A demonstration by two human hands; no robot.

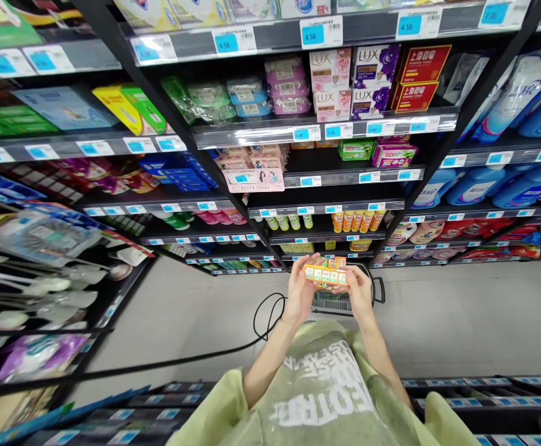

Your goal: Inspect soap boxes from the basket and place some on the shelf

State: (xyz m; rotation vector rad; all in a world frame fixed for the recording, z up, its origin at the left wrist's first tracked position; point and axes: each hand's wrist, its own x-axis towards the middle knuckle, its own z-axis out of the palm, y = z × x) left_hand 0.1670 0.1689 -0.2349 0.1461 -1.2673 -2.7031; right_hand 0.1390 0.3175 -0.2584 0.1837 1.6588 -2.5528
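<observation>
Grey floor below, both hands grip an orange pack between them

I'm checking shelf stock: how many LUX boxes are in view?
4: an upper pink box on a lower pink box, and, just right of them, an upper purple box on a lower purple box. More may be hidden behind these.

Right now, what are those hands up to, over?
Left hand, right hand: both gripping orange printed package. Package held up, printed panels visible. Shopping basket beyond, partly hidden. No obstruction visible.
</observation>
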